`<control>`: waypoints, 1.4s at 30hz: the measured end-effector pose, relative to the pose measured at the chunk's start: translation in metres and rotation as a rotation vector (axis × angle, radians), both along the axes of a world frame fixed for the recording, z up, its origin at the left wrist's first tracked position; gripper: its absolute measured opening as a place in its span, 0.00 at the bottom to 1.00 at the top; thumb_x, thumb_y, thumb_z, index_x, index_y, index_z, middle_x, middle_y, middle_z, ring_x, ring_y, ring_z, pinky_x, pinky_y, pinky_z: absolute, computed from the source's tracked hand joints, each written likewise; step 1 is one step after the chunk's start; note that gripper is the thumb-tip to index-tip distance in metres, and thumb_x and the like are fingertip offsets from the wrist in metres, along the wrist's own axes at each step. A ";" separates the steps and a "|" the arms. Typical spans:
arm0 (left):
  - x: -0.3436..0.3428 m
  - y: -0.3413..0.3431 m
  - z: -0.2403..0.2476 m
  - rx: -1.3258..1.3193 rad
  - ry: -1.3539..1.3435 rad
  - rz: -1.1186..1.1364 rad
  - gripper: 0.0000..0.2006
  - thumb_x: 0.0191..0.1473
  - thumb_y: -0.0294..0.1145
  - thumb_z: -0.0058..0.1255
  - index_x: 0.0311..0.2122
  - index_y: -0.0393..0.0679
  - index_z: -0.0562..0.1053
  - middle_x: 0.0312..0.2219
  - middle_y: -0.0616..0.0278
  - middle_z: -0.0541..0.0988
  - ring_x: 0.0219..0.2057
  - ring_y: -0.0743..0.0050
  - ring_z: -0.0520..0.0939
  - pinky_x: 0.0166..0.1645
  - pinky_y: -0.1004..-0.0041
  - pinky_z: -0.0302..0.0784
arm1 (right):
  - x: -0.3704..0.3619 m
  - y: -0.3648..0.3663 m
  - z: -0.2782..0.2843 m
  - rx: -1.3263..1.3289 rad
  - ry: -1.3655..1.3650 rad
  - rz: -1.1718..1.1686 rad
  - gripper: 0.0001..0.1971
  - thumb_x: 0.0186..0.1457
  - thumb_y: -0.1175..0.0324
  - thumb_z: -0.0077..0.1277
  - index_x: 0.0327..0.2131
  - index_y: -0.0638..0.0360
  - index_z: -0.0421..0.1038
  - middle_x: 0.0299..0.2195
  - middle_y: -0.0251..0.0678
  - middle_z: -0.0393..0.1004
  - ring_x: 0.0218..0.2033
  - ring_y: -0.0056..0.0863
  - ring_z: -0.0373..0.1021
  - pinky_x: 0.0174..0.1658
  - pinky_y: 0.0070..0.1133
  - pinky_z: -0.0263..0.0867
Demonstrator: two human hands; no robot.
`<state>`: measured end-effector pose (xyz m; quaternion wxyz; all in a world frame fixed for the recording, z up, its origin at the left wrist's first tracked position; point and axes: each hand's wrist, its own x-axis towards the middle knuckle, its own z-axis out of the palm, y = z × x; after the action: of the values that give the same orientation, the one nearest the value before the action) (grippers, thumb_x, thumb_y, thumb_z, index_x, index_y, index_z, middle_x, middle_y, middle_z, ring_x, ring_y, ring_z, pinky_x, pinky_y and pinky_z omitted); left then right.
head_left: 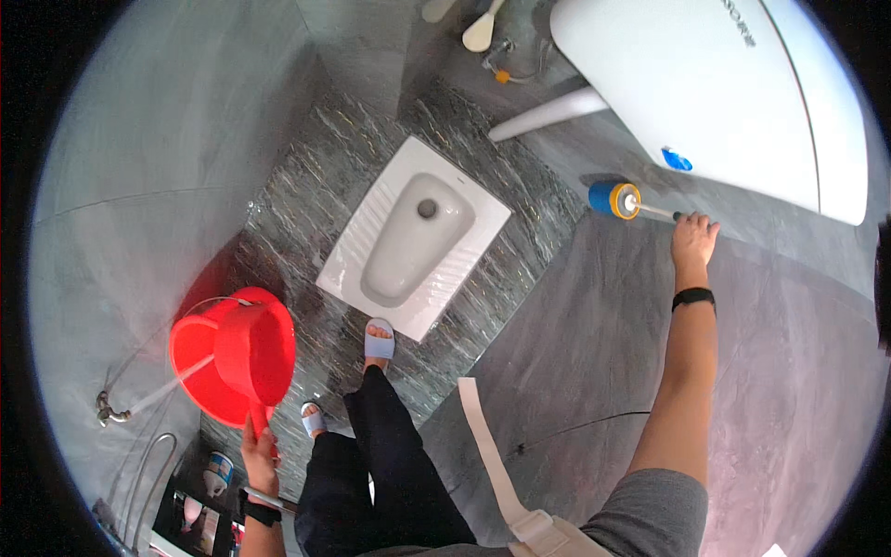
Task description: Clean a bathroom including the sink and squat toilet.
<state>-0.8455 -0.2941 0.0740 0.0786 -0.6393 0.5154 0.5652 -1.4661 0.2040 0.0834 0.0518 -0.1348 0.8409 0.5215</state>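
Observation:
My left hand (259, 457) is closed round the handle of a red water dipper (246, 348), which is held over a red bucket (190, 395). From the wall tap (111, 411) a stream of water runs toward the dipper and bucket; the dipper's inside is partly hidden. Out to the right, my right hand (694, 241) grips the dark end of a toilet brush (657, 213). The brush's white shaft leads into a blue and yellow holder (613, 199) by the wall. Between my hands lies a white squat toilet (418, 237), set in the dark floor.
A white cistern (705, 93) hangs at the upper right, its white pipe (548, 113) slanting down to the floor. A shelf (176, 520) with bottles stands at the lower left, below a curved metal hose (148, 483). My feet are in light slippers (379, 345) near the toilet's edge.

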 end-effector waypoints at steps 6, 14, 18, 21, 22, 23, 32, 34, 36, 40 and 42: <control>-0.015 -0.003 -0.001 0.030 -0.110 -0.022 0.29 0.56 0.35 0.48 0.62 0.45 0.58 0.22 0.70 0.71 0.16 0.87 0.67 0.16 0.85 0.58 | -0.011 -0.002 -0.004 0.012 -0.083 -0.122 0.12 0.58 0.64 0.40 0.40 0.50 0.74 0.44 0.31 0.72 0.49 0.28 0.63 0.48 0.28 0.58; -0.009 0.004 0.006 -0.002 -0.060 -0.039 0.29 0.55 0.35 0.48 0.61 0.44 0.59 0.21 0.70 0.70 0.15 0.87 0.66 0.16 0.85 0.58 | -0.011 0.016 0.048 -0.048 0.112 0.032 0.11 0.58 0.64 0.40 0.37 0.51 0.74 0.37 0.35 0.72 0.40 0.33 0.70 0.44 0.30 0.63; -0.013 0.007 0.013 -0.018 -0.071 0.003 0.28 0.55 0.35 0.48 0.61 0.45 0.59 0.21 0.71 0.70 0.15 0.87 0.66 0.16 0.85 0.57 | 0.011 0.010 0.026 -0.086 -0.009 -0.079 0.11 0.58 0.67 0.39 0.39 0.54 0.72 0.42 0.40 0.72 0.43 0.37 0.72 0.44 0.32 0.69; -0.020 0.007 0.016 0.066 -0.041 -0.071 0.28 0.55 0.35 0.48 0.61 0.45 0.60 0.21 0.71 0.70 0.15 0.87 0.66 0.16 0.85 0.57 | 0.014 -0.004 0.005 -0.150 -0.018 -0.217 0.13 0.57 0.65 0.41 0.39 0.54 0.76 0.40 0.38 0.73 0.44 0.36 0.72 0.46 0.31 0.67; -0.018 0.007 0.018 0.048 -0.038 -0.077 0.27 0.55 0.35 0.48 0.60 0.45 0.61 0.21 0.71 0.70 0.15 0.87 0.66 0.16 0.85 0.57 | 0.014 -0.008 0.001 -0.153 -0.025 -0.217 0.13 0.57 0.65 0.41 0.39 0.54 0.76 0.40 0.38 0.73 0.44 0.36 0.72 0.46 0.31 0.67; -0.016 0.007 0.018 0.031 -0.036 -0.084 0.27 0.55 0.34 0.47 0.60 0.45 0.61 0.21 0.71 0.70 0.15 0.87 0.66 0.16 0.85 0.57 | 0.014 -0.010 -0.003 -0.132 -0.025 -0.233 0.13 0.57 0.65 0.41 0.38 0.54 0.76 0.40 0.38 0.73 0.44 0.35 0.72 0.47 0.31 0.65; -0.022 0.006 0.010 0.010 -0.101 -0.019 0.27 0.55 0.33 0.46 0.61 0.44 0.60 0.20 0.70 0.69 0.14 0.87 0.66 0.15 0.85 0.58 | 0.040 0.021 -0.012 -0.093 0.080 -0.248 0.11 0.58 0.65 0.41 0.42 0.47 0.71 0.43 0.33 0.69 0.48 0.31 0.66 0.46 0.32 0.60; -0.024 0.007 0.010 0.010 -0.096 -0.033 0.27 0.55 0.32 0.46 0.61 0.44 0.60 0.20 0.70 0.69 0.14 0.87 0.66 0.15 0.85 0.57 | 0.047 0.028 -0.008 -0.101 0.108 -0.283 0.12 0.58 0.64 0.41 0.44 0.46 0.70 0.44 0.32 0.68 0.49 0.31 0.65 0.46 0.33 0.59; -0.025 0.009 0.010 0.011 -0.090 -0.046 0.27 0.54 0.32 0.46 0.60 0.44 0.60 0.20 0.71 0.69 0.14 0.87 0.66 0.15 0.85 0.57 | 0.056 0.033 -0.005 -0.142 0.153 -0.377 0.10 0.59 0.64 0.40 0.44 0.45 0.67 0.44 0.32 0.67 0.49 0.32 0.64 0.46 0.35 0.61; -0.037 0.009 0.014 0.047 -0.051 -0.061 0.27 0.54 0.32 0.46 0.60 0.43 0.60 0.20 0.71 0.69 0.14 0.87 0.65 0.15 0.84 0.55 | 0.081 0.047 -0.007 -0.206 0.188 -0.458 0.09 0.60 0.64 0.40 0.43 0.45 0.66 0.43 0.32 0.66 0.48 0.33 0.64 0.45 0.38 0.63; -0.040 0.008 0.015 0.066 -0.013 -0.084 0.27 0.54 0.31 0.46 0.60 0.43 0.60 0.20 0.71 0.68 0.14 0.87 0.65 0.15 0.84 0.55 | 0.094 0.049 -0.008 -0.239 0.180 -0.545 0.09 0.60 0.64 0.40 0.43 0.46 0.66 0.44 0.33 0.66 0.48 0.33 0.64 0.45 0.37 0.64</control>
<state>-0.8860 -0.2864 0.0895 0.1264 -0.6178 0.5224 0.5740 -1.3724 0.2528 0.0757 0.0988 0.1372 0.9026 0.3959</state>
